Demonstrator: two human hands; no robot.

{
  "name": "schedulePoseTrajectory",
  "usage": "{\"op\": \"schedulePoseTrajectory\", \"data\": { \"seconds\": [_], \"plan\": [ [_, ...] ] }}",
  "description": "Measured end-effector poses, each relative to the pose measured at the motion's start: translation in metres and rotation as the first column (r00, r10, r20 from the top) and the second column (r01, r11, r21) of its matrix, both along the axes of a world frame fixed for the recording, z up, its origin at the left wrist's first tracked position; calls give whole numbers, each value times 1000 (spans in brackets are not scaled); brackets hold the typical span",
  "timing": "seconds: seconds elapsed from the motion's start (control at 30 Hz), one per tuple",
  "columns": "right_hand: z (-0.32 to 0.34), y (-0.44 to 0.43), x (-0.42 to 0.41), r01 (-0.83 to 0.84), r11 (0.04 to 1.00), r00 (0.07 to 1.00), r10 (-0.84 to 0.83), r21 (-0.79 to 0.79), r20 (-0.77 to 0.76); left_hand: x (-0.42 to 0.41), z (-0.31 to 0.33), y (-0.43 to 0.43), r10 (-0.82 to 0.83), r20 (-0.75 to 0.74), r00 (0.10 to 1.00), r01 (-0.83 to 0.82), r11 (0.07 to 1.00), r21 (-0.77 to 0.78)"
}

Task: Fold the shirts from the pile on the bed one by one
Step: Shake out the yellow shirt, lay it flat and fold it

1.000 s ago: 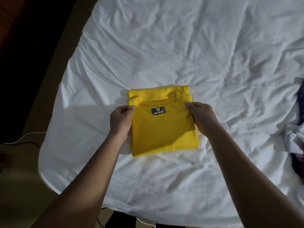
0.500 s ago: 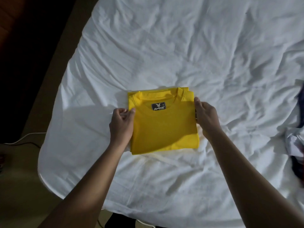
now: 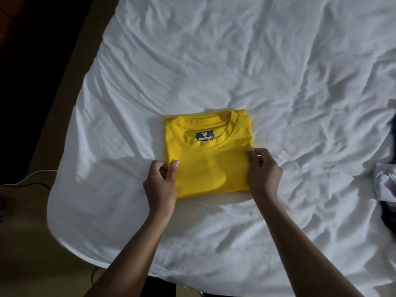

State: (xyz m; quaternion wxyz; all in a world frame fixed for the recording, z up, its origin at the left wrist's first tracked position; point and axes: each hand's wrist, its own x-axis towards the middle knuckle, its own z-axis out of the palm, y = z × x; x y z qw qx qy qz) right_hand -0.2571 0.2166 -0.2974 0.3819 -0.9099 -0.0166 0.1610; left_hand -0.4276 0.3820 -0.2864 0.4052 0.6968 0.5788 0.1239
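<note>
A yellow shirt lies folded into a compact rectangle on the white bed sheet, collar and dark neck label facing up at its far edge. My left hand grips the shirt's left edge, thumb on top and fingers curled beside it. My right hand pinches the right edge near the middle, fingertips on the fabric. At the far right edge of the view lies the pile of other clothes, white and dark blue, mostly cut off.
The bed's rounded corner and near edge are close to me, with brown floor to the left. A white cable runs on the floor at the left. The sheet is wrinkled all over.
Both hands have slid down the shirt's sides toward me, from near the collar to the middle of each edge. The collar end now lies flat and squared.
</note>
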Motion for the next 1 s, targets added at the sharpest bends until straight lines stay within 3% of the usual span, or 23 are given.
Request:
{"op": "schedulePoseTrajectory", "data": {
  "seconds": [0.17,0.4,0.67,0.83,1.0],
  "plan": [
    [0,-5,-4,-12,999,999,11,40,34,0,3,-4,-40,36,999,38,997,65],
    [1,-12,-5,-316,946,941,323,77,-103,-9,10,-3,-268,133,954,282,954,-102],
    [-5,1,0,-269,959,947,280,89,-157,-5,4,-3,-341,135,930,357,926,-124],
    [-2,4,-6,-184,970,963,210,159,-169,1,1,13,-272,165,948,308,914,-263],
    [20,7,-11,-156,971,973,182,181,-140,5,22,13,-212,198,957,265,917,-299]
  ]
}}
